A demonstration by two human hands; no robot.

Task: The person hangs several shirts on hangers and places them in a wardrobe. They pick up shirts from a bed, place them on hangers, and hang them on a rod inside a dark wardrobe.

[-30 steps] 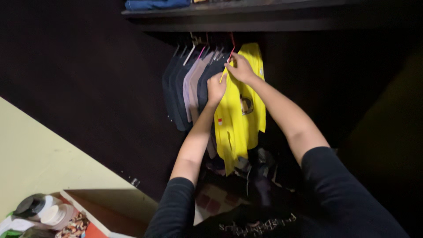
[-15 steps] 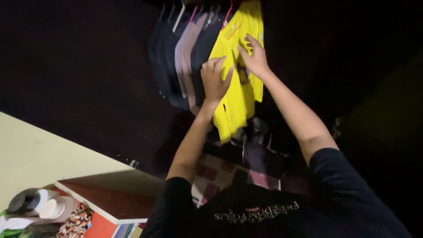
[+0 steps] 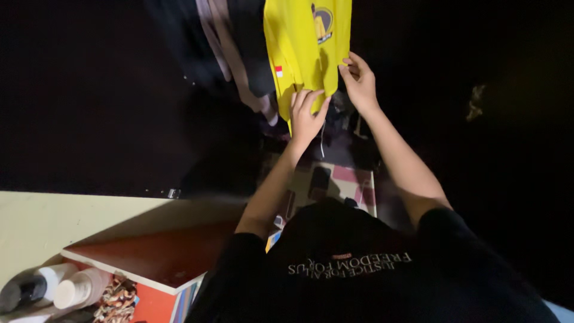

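We press our left hand (image 3: 306, 112) flat, fingers spread, on the yellow shirt (image 3: 305, 48) hem | right hand (image 3: 359, 81) pinches its right edge | shirt hangs far, right of grey clothes (image 3: 233, 54).

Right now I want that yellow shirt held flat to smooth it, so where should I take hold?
Grip the yellow shirt along its bottom hem, from below: it hangs straight down, so the hem is its free edge. The left hand and right hand are already at that edge.
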